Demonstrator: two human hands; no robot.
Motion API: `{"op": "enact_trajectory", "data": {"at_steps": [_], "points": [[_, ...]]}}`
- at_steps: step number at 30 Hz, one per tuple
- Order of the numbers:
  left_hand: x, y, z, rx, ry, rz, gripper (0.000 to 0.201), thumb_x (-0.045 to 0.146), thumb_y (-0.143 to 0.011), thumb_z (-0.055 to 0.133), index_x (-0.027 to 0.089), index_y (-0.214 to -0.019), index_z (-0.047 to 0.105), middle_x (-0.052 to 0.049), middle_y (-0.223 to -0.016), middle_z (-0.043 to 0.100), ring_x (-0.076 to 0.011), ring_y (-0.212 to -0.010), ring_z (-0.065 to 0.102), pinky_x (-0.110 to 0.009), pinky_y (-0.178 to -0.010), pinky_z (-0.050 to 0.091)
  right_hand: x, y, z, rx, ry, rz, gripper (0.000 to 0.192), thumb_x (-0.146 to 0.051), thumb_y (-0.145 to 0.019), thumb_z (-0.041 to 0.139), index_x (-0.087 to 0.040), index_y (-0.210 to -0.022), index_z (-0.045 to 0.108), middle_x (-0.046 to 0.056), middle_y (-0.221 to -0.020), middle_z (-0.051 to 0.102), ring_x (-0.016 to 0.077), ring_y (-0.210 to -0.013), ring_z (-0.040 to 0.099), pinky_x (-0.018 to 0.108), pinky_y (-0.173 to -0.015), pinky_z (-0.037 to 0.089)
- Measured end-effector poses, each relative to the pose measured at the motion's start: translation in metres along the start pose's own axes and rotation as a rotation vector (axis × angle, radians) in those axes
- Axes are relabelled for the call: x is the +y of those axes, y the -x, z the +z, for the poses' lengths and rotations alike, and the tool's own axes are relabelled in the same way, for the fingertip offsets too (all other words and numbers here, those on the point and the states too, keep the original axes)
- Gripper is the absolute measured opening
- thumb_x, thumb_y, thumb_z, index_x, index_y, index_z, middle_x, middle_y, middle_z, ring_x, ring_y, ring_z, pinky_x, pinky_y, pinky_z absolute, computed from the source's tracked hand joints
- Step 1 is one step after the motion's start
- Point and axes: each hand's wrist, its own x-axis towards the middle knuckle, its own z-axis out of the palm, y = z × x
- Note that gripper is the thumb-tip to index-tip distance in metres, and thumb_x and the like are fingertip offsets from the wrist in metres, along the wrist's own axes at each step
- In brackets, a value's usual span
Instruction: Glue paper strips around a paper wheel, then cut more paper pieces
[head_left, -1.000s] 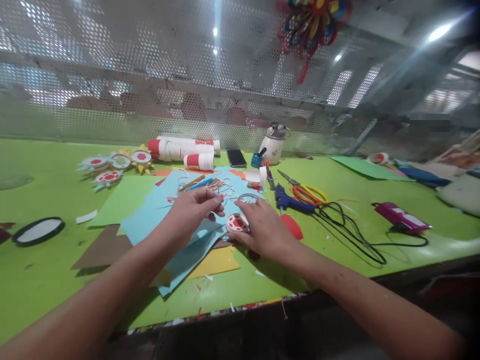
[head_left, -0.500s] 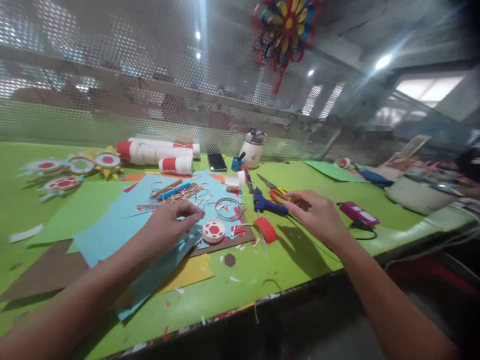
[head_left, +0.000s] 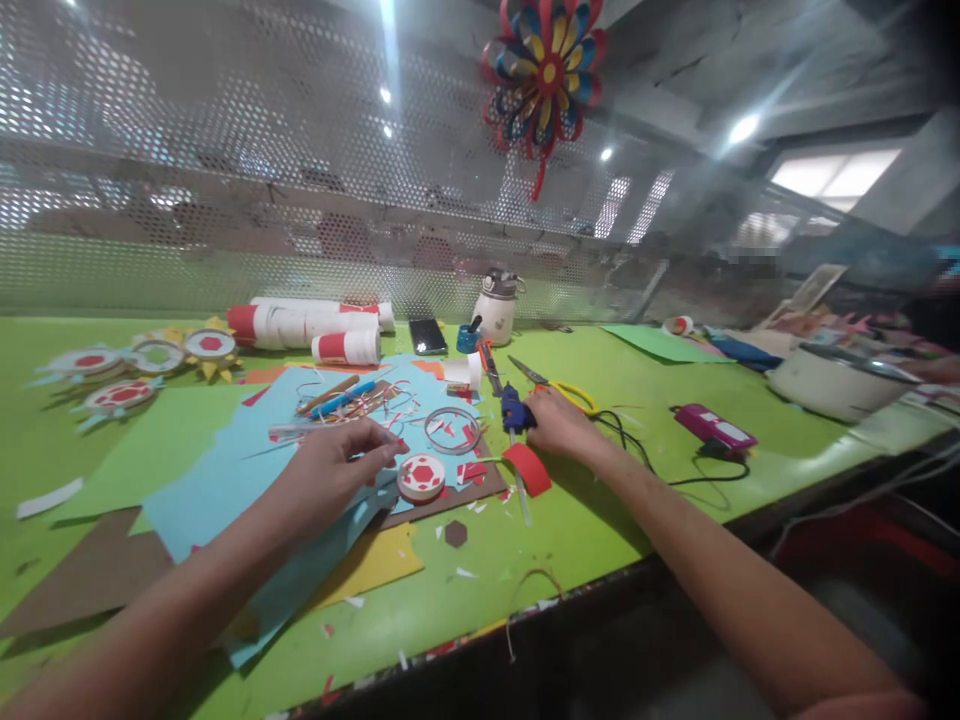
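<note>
My left hand hovers over the light blue paper, thumb and fingers closed in a pinch. A small red bit of paper shows at its fingertips. Just to the right of that hand lies a white disc with red patches, and behind the disc a clear ring. My right hand is closed around the handle of a blue glue gun, which rests on the green table with its cord trailing right. Scissors with yellow handles lie just beyond this hand. A curved red strip is near the glue gun.
White and red paper cups, a phone and a bottle stand or lie at the back. Decorated discs lie at left. A purple device and a white pot are at right.
My right hand has moved left and down onto the glue gun and closed around its handle. My left hand keeps its pinch in about the same place. The view has tilted slightly.
</note>
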Motion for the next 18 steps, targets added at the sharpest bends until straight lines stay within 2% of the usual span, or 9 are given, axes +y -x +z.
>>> {"op": "enact_trajectory", "data": {"at_steps": [4, 7, 12, 15, 18], "points": [[0.007, 0.003, 0.002, -0.026, 0.031, -0.003, 0.025, 0.043, -0.072, 0.066, 0.018, -0.069, 0.066, -0.006, -0.069, 0.068, -0.0179, -0.059, 0.055, -0.031, -0.056, 0.042, 0.002, -0.002, 0.005, 0.029, 0.002, 0.020, 0.028, -0.029, -0.092, 0.059, -0.016, -0.117, 0.059, 0.009, -0.120, 0.060, 0.0226, -0.101, 0.062, 0.043, -0.085, 0.052], [0.007, 0.004, 0.003, -0.033, 0.019, -0.011, 0.026, 0.044, -0.073, 0.066, 0.018, -0.072, 0.066, -0.007, -0.071, 0.069, -0.0171, -0.058, 0.054, -0.031, -0.056, 0.042, 0.006, -0.001, 0.006, 0.102, -0.019, 0.029, 0.028, -0.029, -0.092, 0.059, -0.016, -0.116, 0.059, 0.009, -0.120, 0.061, 0.0228, -0.102, 0.062, 0.044, -0.086, 0.052], [-0.001, 0.001, 0.002, -0.059, -0.018, -0.007, 0.029, 0.045, -0.077, 0.062, 0.017, -0.078, 0.066, -0.008, -0.077, 0.071, -0.0183, -0.065, 0.057, -0.031, -0.059, 0.044, 0.012, -0.003, 0.005, 0.361, -0.111, 0.071, 0.027, -0.029, -0.091, 0.060, -0.016, -0.114, 0.059, 0.008, -0.119, 0.060, 0.0241, -0.106, 0.059, 0.046, -0.089, 0.049], [-0.004, 0.000, 0.002, -0.080, -0.023, 0.006, 0.029, 0.045, -0.077, 0.061, 0.016, -0.079, 0.066, -0.007, -0.077, 0.071, -0.0173, -0.064, 0.057, -0.030, -0.058, 0.044, 0.012, -0.009, -0.002, 0.551, -0.203, 0.122, 0.033, -0.020, -0.084, 0.063, -0.014, -0.116, 0.059, 0.011, -0.114, 0.060, 0.0269, -0.109, 0.054, 0.046, -0.091, 0.046], [-0.005, -0.001, 0.001, -0.089, -0.052, 0.016, 0.031, 0.046, -0.079, 0.058, 0.015, -0.081, 0.066, -0.008, -0.080, 0.071, -0.0184, -0.068, 0.059, -0.031, -0.059, 0.045, 0.012, -0.016, -0.011, 0.678, -0.305, 0.163, 0.040, -0.013, -0.076, 0.064, -0.011, -0.115, 0.062, 0.015, -0.106, 0.061, 0.0288, -0.105, 0.054, 0.045, -0.091, 0.046]]}}
